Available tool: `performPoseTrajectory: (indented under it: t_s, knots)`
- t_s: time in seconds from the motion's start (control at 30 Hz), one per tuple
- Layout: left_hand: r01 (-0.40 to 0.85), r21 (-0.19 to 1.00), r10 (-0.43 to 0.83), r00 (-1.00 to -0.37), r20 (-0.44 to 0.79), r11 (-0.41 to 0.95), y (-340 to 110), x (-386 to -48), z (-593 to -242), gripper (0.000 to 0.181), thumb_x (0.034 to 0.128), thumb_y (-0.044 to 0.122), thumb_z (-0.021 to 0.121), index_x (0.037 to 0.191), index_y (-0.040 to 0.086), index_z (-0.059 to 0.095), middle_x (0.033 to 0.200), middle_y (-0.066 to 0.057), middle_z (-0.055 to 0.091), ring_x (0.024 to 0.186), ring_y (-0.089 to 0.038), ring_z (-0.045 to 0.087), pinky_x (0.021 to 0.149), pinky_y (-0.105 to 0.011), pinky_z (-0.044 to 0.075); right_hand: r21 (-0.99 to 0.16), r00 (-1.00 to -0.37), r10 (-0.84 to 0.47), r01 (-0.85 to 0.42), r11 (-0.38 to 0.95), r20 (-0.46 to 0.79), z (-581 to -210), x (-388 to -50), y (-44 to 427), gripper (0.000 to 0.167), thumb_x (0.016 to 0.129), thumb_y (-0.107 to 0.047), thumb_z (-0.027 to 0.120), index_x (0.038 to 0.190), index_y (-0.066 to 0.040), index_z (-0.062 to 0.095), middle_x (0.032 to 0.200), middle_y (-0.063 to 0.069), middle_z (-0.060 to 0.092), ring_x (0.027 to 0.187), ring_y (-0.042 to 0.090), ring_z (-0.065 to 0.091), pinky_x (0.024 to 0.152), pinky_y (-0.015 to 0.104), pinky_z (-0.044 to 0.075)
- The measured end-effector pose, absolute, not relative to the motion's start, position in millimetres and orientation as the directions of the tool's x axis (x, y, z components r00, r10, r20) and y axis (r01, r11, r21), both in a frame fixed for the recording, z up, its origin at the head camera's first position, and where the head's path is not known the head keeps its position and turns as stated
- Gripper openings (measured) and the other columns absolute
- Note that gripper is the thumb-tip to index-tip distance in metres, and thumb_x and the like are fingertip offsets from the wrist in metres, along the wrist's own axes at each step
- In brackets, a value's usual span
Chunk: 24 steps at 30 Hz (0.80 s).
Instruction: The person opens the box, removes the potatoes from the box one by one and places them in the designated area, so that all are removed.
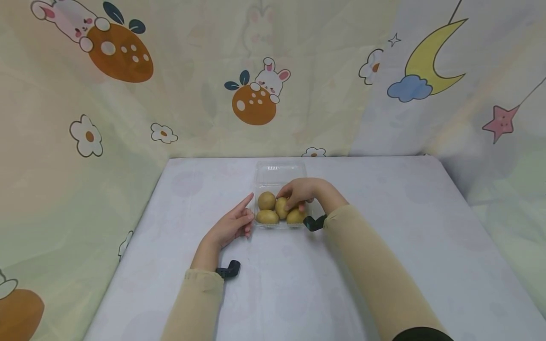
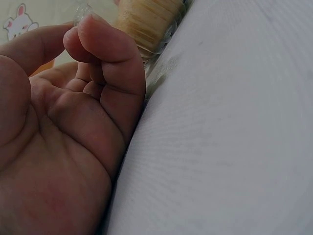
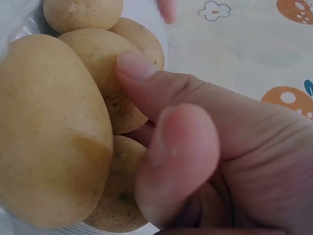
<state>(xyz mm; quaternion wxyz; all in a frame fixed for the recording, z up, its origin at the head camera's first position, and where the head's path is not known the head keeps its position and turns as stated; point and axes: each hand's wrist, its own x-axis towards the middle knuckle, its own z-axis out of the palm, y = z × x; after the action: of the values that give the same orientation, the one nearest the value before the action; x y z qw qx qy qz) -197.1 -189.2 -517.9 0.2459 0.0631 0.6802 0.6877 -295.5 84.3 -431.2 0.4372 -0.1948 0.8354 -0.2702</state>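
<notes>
Several yellow-brown potatoes lie in a clear plastic clamshell box, its lid folded back away from me. My right hand reaches in from the right and grips the middle potato with thumb and fingers. In the right wrist view, the thumb presses on that potato, and a larger potato lies nearest the camera. At the box's left side is my left hand, index finger extended along the wall and the others loosely bent, holding nothing. Whether it touches the wall is unclear.
A pale cloth covers the table. Behind and beside it hang printed curtains with rabbits, flowers and a moon. Each wrist wears a small black camera, such as the left camera.
</notes>
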Motion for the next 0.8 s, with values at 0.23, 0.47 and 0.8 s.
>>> performPoseTrajectory:
  t_s: [0.23,0.47,0.8]
  knots:
    - [-0.260,0.965,0.424,-0.870,-0.251,0.037,-189.0,-196.9,-517.3,0.069,0.0999,0.021,0.058,0.156,0.040,0.022,0.090,-0.003,0.046,0.071,-0.015,0.047,0.064,-0.029,0.052,-0.629,-0.566,-0.552,-0.073,0.774,-0.613,-435.0,-296.4,84.9,0.045,0.085,-0.026,0.078,0.127,-0.033,0.063,0.119,0.000,0.063,0.054,0.009,0.058,0.056,0.023,0.040]
    - [-0.255,0.966,0.426,-0.871,-0.245,0.034,-187.4,-195.9,-516.0,0.069,0.1000,0.022,0.058,0.156,0.039,0.022,0.089,-0.003,0.046,0.071,-0.015,0.046,0.063,-0.029,0.051,-0.660,-0.548,-0.571,-0.046,0.750,-0.611,-433.8,-294.0,85.1,0.044,0.086,-0.022,0.077,0.126,-0.027,0.061,0.127,0.005,0.057,0.058,0.012,0.060,0.068,0.026,0.053]
    - [-0.257,0.966,0.427,-0.869,-0.248,0.038,-187.5,-195.7,-515.2,0.069,0.1002,0.021,0.058,0.156,0.039,0.022,0.089,-0.003,0.046,0.071,-0.015,0.046,0.063,-0.029,0.051,-0.639,-0.552,-0.572,-0.090,0.764,-0.607,-432.4,-293.2,83.5,0.047,0.086,-0.025,0.077,0.130,-0.028,0.060,0.124,0.003,0.059,0.058,0.012,0.063,0.067,0.026,0.051]
